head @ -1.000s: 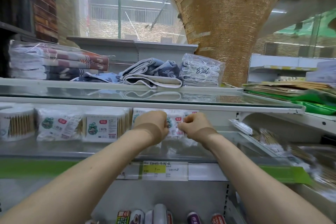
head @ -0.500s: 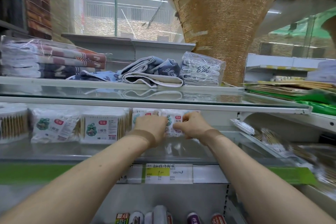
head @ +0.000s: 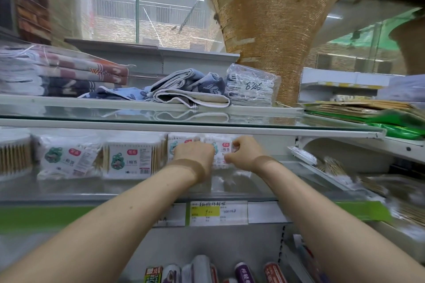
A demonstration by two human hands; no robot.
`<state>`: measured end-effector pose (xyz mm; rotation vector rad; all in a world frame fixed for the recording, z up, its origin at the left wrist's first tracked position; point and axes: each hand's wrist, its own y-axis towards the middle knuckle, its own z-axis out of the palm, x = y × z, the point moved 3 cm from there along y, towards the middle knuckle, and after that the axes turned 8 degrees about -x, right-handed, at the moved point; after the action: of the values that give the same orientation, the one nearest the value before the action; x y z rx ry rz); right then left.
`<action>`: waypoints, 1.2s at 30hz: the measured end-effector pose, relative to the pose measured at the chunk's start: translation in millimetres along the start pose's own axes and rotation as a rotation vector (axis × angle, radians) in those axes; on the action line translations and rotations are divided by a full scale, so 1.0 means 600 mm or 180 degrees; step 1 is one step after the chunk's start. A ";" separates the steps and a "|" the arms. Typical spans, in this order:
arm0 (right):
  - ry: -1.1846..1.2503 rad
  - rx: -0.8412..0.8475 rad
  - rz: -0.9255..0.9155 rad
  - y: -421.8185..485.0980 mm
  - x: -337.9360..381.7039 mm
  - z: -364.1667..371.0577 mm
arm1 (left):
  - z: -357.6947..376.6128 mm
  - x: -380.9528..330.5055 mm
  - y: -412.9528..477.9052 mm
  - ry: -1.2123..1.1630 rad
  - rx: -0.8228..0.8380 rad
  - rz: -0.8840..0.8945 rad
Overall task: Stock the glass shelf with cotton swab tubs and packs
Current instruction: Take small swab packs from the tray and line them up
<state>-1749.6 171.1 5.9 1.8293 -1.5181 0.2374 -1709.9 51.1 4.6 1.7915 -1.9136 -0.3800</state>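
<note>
Both my hands reach onto the glass shelf (head: 128,188) under the upper glass shelf. My left hand (head: 195,156) and my right hand (head: 243,154) grip the same white cotton swab pack (head: 224,147), fingers curled on its two sides. It stands at the right end of a row: another white pack (head: 131,158) and a crumpled pack (head: 66,158) to the left, then a round swab tub (head: 13,156) at the far left. A further pack (head: 174,145) peeks out behind my left hand.
The upper glass shelf (head: 253,122) carries folded towels (head: 188,92) and a bagged bundle marked 8306 (head: 251,86). Loose swab packs (head: 331,167) lie on the slanted shelf to the right. Price labels (head: 218,212) line the shelf edge; bottles (head: 202,271) stand below.
My hands have stayed on the pack and shifted it slightly to the right along the row. The camera has moved a little.
</note>
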 end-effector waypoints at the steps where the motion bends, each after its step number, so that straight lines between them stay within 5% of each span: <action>1: -0.0083 -0.0087 -0.0053 -0.004 -0.002 -0.006 | -0.004 -0.002 -0.001 -0.0002 -0.0013 0.0007; 16: -0.1414 0.0174 0.0063 -0.063 -0.106 -0.141 | -0.027 -0.157 0.030 -0.0059 0.0072 0.0518; 36: -0.0741 0.0163 -0.0148 0.070 -0.294 -0.180 | -0.014 -0.297 0.092 -0.0209 0.0230 0.0528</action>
<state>-1805.4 374.9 0.7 1.9859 -1.6366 0.0418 -1748.6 233.5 11.7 1.6677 -2.1288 -0.3189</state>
